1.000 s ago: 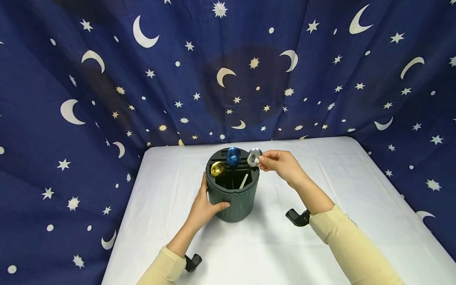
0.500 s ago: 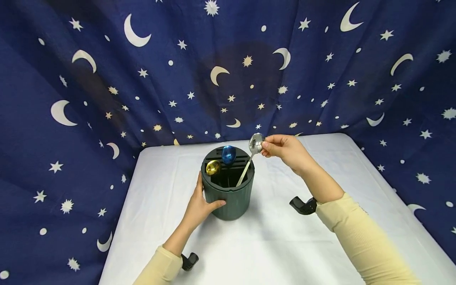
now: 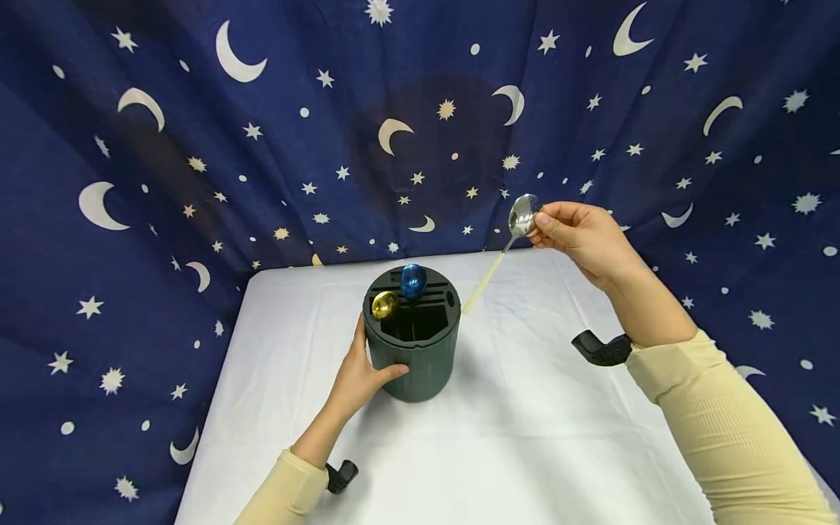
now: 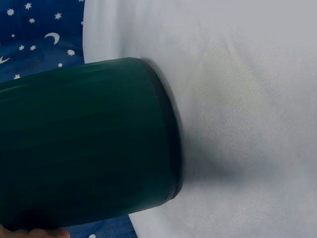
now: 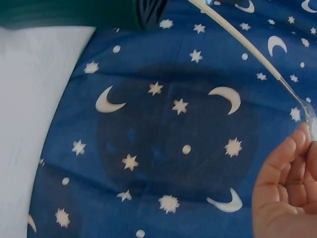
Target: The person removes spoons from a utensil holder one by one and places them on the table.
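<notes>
My right hand (image 3: 584, 237) pinches a silver spoon (image 3: 523, 214) by its bowl, up and to the right of a dark green utensil holder (image 3: 420, 373). The spoon's pale cream handle slants down to the left, and its tip overlaps the holder's right rim in the head view. The right wrist view shows the handle (image 5: 247, 45) running up from the fingers. My left hand (image 3: 357, 377) grips the holder's left side, thumb across the front; the other fingers are partly hidden behind it. A gold spoon (image 3: 384, 304) and a blue spoon (image 3: 413, 281) stand bowl-up in the holder.
The holder's black top has slots at the back and a wide compartment (image 3: 420, 324) in front. It stands on a table with a white cloth (image 3: 525, 430). A blue curtain (image 3: 315, 131) with moons and stars hangs behind and at the sides.
My right hand has lifted the silver spoon out of the holder and carried it up and to the right. The left hand keeps its grip on the holder.
</notes>
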{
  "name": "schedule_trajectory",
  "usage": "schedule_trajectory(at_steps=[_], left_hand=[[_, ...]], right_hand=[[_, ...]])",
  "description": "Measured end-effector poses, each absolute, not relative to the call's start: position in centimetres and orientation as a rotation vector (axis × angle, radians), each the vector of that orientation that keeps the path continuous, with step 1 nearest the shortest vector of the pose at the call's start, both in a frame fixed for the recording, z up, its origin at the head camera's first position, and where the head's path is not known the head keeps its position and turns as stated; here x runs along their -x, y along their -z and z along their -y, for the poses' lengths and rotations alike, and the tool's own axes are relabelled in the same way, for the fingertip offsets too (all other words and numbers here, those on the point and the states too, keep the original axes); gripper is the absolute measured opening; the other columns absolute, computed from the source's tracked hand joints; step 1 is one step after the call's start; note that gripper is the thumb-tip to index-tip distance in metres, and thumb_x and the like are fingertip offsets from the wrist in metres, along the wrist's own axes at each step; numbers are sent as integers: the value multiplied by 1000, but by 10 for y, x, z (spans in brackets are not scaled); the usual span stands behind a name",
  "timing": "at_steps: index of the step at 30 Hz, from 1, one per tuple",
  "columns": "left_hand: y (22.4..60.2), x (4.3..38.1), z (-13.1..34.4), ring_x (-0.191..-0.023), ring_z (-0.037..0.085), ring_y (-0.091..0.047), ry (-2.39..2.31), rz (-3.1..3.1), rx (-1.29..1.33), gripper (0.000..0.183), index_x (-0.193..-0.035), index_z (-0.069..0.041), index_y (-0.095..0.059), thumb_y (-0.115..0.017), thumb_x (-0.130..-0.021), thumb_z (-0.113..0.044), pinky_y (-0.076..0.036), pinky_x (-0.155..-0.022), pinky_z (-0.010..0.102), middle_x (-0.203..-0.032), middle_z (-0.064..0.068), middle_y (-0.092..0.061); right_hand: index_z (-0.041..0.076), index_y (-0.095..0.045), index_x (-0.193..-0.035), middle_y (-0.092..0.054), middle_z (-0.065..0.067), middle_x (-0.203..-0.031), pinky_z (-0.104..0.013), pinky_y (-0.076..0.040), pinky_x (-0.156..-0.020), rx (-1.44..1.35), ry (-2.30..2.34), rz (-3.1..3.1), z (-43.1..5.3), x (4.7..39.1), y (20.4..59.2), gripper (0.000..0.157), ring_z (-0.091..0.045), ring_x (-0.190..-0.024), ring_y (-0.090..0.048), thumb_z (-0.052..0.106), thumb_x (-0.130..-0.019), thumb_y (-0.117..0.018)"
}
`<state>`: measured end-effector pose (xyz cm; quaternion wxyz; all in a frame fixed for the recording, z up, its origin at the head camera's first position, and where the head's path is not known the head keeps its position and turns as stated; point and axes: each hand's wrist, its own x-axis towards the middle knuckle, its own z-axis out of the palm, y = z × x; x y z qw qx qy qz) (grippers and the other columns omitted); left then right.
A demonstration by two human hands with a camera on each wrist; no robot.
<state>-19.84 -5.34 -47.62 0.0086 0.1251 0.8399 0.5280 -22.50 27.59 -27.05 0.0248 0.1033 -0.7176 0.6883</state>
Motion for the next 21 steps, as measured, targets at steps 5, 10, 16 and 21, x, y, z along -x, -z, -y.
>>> schedule_trajectory(at_steps=[5, 10, 16, 21], left_hand=[[476, 200, 55, -134, 27, -22, -1640, -2640, -391, 119, -147, -33, 5, -77, -63, -54, -26, -101, 54, -152, 2, -14], [478, 201, 56, -134, 28, -24, -1628, -2657, -392, 118, -147, -36, 5, -77, -63, -54, -27, -100, 55, -151, 2, -16], [479, 202, 55, -134, 26, -23, -1631, -2651, -411, 118, -147, -36, 5, -77, -64, -53, -27, -101, 54, -151, 2, -16], [479, 203, 54, -134, 26, -22, -1636, -2647, -424, 118, -147, -35, 5, -77, -64, -53, -26, -102, 54, -151, 2, -15]], right_hand=[[1, -62, -91, -64, -3, -79, -23, -51, -71, -224, -2000, 2422, -289, 228, 282, 14, -12, -73, -61, 14, -91, -58], [-9, -55, -100, -62, -2, -82, -24, -50, -74, -204, -1986, 2633, -296, 234, 309, 22, -11, -76, -60, 12, -95, -53], [-16, -51, -108, -60, -6, -84, -28, -50, -77, -85, -1891, 2844, -298, 240, 352, 30, -12, -77, -58, 12, -97, -49], [-16, -51, -108, -59, -7, -82, -28, -50, -76, 8, -1931, 2884, -302, 243, 385, 28, -12, -75, -57, 10, -97, -48]])
